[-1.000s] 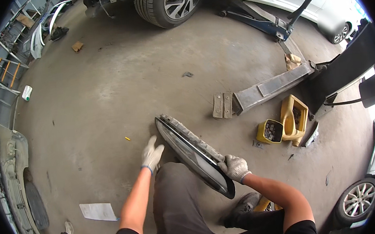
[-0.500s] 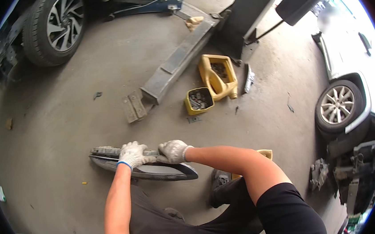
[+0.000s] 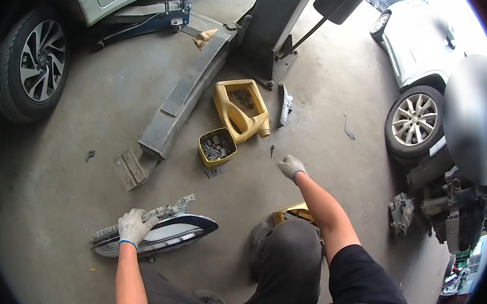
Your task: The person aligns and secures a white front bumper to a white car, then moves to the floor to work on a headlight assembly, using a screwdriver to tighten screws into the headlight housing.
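A car headlight (image 3: 172,232) with a clear lens and dark trim lies in front of me at the left, its mounting tabs on the far edge. My left hand (image 3: 136,226), in a white knit glove, is closed around that far edge. Out over the bare floor to the right, apart from the headlight, is my gloved right hand (image 3: 292,167). Its fingers are partly curled and slightly apart, with nothing visible in them. The nearest thing to it is a small dark screw-like piece (image 3: 272,150) on the floor.
Beyond stand a cut yellow jug (image 3: 264,107) and a yellow tub (image 3: 203,150) of metal fasteners, beside a lift arm (image 3: 175,103) and post (image 3: 261,29). Another yellow container (image 3: 278,215) is by my knee. Cars stand left and right; removed parts (image 3: 402,213) lie at right.
My right hand has let go of the headlight and moved right and forward. My left hand still holds the headlight. The view has shifted to the right.
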Demonstrator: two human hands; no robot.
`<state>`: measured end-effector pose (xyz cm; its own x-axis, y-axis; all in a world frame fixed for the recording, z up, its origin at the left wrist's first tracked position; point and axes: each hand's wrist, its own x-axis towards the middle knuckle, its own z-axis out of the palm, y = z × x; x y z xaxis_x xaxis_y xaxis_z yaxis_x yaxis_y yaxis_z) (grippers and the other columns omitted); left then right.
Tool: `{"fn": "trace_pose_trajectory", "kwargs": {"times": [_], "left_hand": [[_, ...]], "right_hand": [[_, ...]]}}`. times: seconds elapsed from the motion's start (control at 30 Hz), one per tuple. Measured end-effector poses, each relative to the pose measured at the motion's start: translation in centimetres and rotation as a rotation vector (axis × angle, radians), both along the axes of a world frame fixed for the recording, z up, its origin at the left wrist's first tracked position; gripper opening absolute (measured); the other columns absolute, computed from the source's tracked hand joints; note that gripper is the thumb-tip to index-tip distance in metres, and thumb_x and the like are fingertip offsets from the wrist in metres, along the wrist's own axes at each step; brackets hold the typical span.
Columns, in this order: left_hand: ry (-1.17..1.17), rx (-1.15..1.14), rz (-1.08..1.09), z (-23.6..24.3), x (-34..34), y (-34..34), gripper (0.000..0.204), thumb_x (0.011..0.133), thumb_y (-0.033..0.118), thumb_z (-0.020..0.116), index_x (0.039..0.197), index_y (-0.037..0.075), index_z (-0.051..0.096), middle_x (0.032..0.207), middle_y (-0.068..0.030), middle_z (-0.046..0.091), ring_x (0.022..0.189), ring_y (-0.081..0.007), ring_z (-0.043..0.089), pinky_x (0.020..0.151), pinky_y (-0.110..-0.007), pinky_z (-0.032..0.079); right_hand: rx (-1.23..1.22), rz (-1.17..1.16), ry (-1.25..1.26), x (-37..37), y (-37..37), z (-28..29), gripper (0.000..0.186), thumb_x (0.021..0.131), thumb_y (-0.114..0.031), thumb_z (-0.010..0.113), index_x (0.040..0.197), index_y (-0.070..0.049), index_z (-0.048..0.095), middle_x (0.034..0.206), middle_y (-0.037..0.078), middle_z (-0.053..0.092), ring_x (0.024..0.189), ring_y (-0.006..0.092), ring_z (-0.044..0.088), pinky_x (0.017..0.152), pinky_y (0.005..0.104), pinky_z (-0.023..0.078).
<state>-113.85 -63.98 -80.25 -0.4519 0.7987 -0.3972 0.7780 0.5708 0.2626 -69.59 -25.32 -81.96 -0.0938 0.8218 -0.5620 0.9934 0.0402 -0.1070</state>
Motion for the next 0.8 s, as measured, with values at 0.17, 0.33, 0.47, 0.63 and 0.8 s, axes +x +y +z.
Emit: {"fn": "trace_pose_trajectory", "kwargs": {"times": [0.17,0.33,0.47,0.63,0.8], "left_hand": [[0.039,-0.053,0.007,-1.7,0.0,1.8,0.057,0.082,0.062,0.065,0.109,0.013,0.076,0.117,-0.0106,0.070,0.113,-0.0312,0.063,0.100,-0.049,0.044],[0.073,-0.117,-0.021,-1.1,1.1,3.6,0.055,0.084,0.059,0.064,0.113,0.014,0.074,0.118,-0.0116,0.070,0.115,-0.0321,0.062,0.100,-0.049,0.043],[0.172,0.104,-0.101,-1.9,3.5,2.9,0.061,0.083,0.047,0.071,0.129,0.009,0.062,0.131,-0.0116,0.063,0.127,-0.0315,0.053,0.109,-0.050,0.035],[0.129,0.056,-0.558,0.6,11.6,8.8,0.068,0.080,0.048,0.074,0.134,0.009,0.059,0.137,-0.0118,0.059,0.134,-0.0321,0.048,0.117,-0.056,0.027],[0.035,-0.287,-0.771,-1.6,16.1,13.1,0.060,0.071,0.057,0.077,0.111,0.013,0.070,0.101,-0.0103,0.073,0.104,-0.0286,0.067,0.110,-0.054,0.032]], "right_hand": [[0.124,-0.037,0.002,2.5,1.9,-6.3,0.054,0.088,-0.041,0.058,0.124,-0.001,0.063,0.126,0.028,0.065,0.118,0.0423,0.063,0.102,0.0488,0.050],[0.239,-0.035,0.004,0.5,6.2,-10.3,0.045,0.092,-0.043,0.060,0.109,-0.004,0.072,0.112,0.024,0.071,0.106,0.0423,0.068,0.094,0.0503,0.054],[0.176,-0.060,-0.022,-1.6,7.5,-9.3,0.039,0.091,-0.036,0.058,0.108,-0.006,0.075,0.112,0.023,0.072,0.107,0.0393,0.069,0.093,0.0491,0.054],[0.257,-0.139,0.041,-1.4,7.2,-11.0,0.039,0.089,-0.035,0.059,0.108,-0.005,0.074,0.111,0.023,0.072,0.108,0.0389,0.068,0.094,0.0477,0.054],[0.374,-0.112,0.468,-0.6,0.5,-12.8,0.040,0.093,-0.038,0.055,0.104,-0.004,0.072,0.102,0.027,0.070,0.099,0.0454,0.067,0.090,0.0508,0.051]]}}
